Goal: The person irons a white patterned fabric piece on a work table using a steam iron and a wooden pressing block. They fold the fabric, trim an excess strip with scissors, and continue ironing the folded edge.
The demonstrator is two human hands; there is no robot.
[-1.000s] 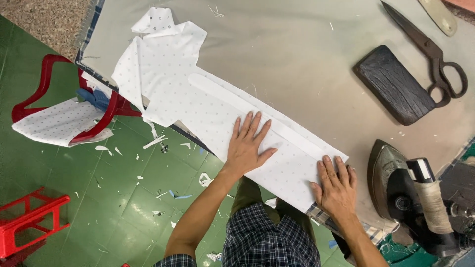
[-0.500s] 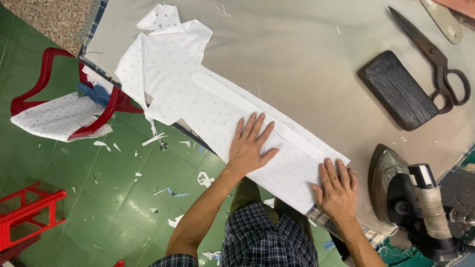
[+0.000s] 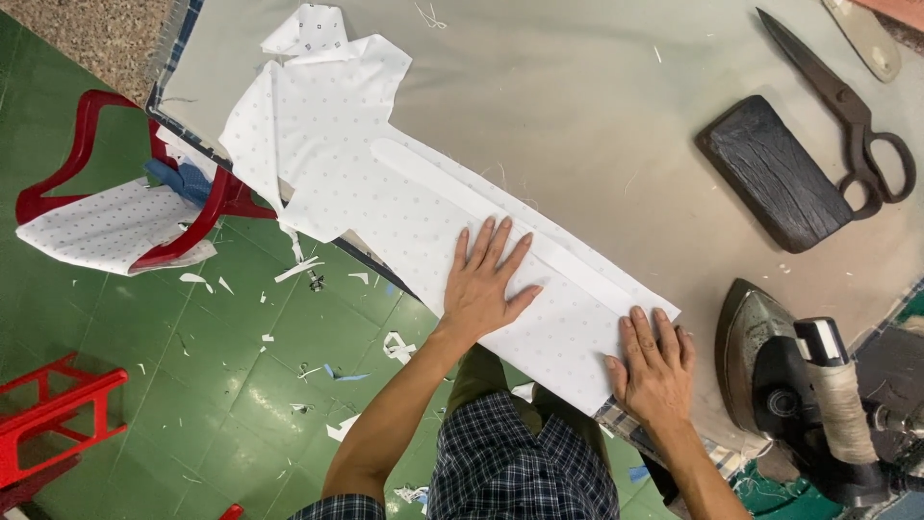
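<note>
Compared with a second ago, both hands have hardly moved, so the pressing goes on. The left hand lies open, fingers spread, flat on the white dotted cloth on the tabletop. The right hand is open too, flat on the cloth's end, with the iron just right of it.

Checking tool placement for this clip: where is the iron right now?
In the head view the iron sits at the lower right of the table, just right of the right hand and below the dark block.
</note>
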